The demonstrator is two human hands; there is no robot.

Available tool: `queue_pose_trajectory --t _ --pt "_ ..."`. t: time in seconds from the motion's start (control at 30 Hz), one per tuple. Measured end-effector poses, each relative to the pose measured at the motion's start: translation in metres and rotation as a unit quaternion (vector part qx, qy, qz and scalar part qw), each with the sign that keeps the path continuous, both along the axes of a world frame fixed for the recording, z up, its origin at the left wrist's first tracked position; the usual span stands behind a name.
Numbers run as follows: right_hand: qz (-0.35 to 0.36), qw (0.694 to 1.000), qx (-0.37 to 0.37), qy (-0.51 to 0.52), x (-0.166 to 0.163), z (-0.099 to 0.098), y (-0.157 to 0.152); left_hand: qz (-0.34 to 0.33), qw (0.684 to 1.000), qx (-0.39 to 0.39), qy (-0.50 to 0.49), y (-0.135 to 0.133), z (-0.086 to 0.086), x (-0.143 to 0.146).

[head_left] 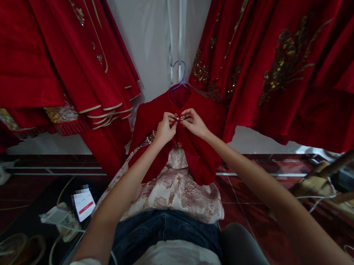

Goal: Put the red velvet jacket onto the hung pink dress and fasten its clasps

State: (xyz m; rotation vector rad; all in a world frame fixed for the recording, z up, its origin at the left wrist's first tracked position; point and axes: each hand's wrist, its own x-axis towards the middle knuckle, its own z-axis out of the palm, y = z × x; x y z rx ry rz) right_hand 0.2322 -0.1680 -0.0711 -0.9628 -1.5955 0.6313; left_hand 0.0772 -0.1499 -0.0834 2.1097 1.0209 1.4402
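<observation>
A small red jacket point(196, 147) hangs on a blue hanger point(181, 77) in front of me, its lower part resting over a pale floral cloth point(174, 192) on my lap. My left hand point(164, 128) and my right hand point(195, 122) meet at the jacket's front, just below the collar. Both pinch a small beaded clasp point(179, 116) between fingertips, fingers closed on it. My forearms reach forward from the bottom of the view.
Red embroidered garments point(285, 49) hang at right, more red robes point(47, 59) at left, a white wall point(148, 28) between. A white charger with cables point(56, 215) and a card point(84, 202) lie on the dark floor at left. Wooden furniture point(347, 184) stands at right.
</observation>
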Motion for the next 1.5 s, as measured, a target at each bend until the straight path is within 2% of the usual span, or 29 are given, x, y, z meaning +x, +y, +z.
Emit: queue_pose_trajectory --t 0.27,0.47,0.63,0.73,0.93,1.1,1.3,1.5 --pt "-0.004 0.999 0.026 -0.02 0.002 0.0 0.002 -0.023 0.991 0.034 0.127 0.003 0.018 -0.004" --pt "-0.044 0.996 0.054 -0.062 0.007 0.005 -0.003 -0.015 0.99 0.055 0.131 -0.005 0.024 0.0" --pt "-0.069 0.992 0.081 -0.066 0.008 0.009 -0.003 0.018 0.985 0.074 0.155 -0.013 0.029 0.003" --pt "-0.069 0.994 0.068 -0.054 0.01 0.011 -0.002 0.023 0.985 0.081 0.154 -0.015 0.035 0.006" --pt "-0.015 0.999 0.031 -0.026 0.018 0.014 -0.002 0.026 0.985 0.077 0.155 -0.008 0.037 0.01" --pt "-0.031 0.998 0.023 -0.045 0.021 0.018 -0.004 0.025 0.981 0.095 0.165 -0.007 0.036 0.011" --pt "-0.042 0.997 0.034 -0.057 0.021 0.017 -0.001 0.032 0.966 0.126 0.223 -0.011 0.041 0.008" --pt "-0.035 0.996 0.042 -0.075 0.024 0.017 0.001 0.008 0.95 0.142 0.279 -0.01 0.047 0.003"
